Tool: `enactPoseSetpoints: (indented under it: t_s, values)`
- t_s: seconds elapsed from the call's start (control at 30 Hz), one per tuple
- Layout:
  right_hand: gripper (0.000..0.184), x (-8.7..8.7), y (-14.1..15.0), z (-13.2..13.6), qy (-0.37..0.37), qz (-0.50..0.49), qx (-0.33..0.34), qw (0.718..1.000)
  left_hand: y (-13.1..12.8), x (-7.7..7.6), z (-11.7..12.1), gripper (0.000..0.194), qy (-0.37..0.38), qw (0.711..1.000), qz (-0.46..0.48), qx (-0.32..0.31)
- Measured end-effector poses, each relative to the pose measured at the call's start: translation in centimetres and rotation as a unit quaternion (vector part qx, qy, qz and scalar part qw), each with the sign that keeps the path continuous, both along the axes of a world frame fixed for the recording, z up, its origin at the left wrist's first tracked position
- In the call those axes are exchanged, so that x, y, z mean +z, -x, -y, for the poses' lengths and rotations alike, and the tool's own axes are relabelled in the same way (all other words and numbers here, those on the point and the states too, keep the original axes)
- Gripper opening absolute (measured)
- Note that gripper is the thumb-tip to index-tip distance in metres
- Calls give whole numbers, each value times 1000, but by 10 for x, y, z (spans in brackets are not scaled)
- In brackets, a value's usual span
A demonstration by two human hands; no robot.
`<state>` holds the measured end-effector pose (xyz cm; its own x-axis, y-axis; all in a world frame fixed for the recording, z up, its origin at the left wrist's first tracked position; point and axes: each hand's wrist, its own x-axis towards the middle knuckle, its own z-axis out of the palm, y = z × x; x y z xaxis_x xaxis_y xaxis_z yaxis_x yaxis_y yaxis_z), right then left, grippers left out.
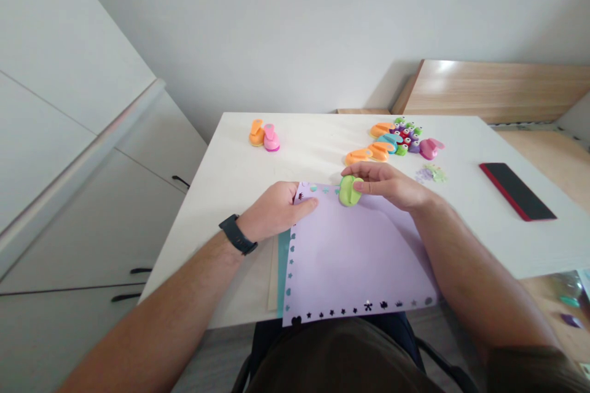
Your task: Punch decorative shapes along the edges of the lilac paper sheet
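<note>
One right hand (pixel 389 184) grips a green paper punch (pixel 349 191).

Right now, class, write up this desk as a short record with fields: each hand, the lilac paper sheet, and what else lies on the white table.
Left hand: flat on the lilac paper sheet's top corner; black wristwatch on the wrist.
Right hand: fingers around a lime-green plastic craft punch at the sheet's top edge.
Sheet edges: rows of small punched shapes.
Beneath sheet: teal paper.
White table also holds: orange and pink craft punches, a multicoloured punch cluster, paper scraps, a black phone in a red case.
</note>
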<state>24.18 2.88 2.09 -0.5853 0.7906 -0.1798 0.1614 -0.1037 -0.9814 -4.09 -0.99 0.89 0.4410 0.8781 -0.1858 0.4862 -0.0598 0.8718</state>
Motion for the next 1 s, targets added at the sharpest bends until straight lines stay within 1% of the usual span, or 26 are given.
enactPoseSetpoints:
  t_s: [0.17,0.33,0.47,0.63,0.73,0.87,1.0]
  values:
    - [46,1,2,1,-9,15,8,1000,0,1,0,28,1,1000,8,0]
    - [54,-3,5,0,-29,68,11,997,0,1,0,29,4,1000,-2,-13]
    - [50,-5,6,-1,-35,72,32,996,0,0,0,29,3,1000,-8,-15]
    - [47,-3,3,0,-50,61,42,996,0,2,1,30,0,1000,-5,-14]
    - [48,-2,2,0,-40,59,35,997,0,3,1,30,-2,1000,-6,-16]
    - [52,-2,4,1,-36,70,5,997,0,3,0,29,-2,1000,-7,-15]
    - [47,-1,6,1,-21,55,-5,998,0,2,0,29,-11,1000,-9,-13]
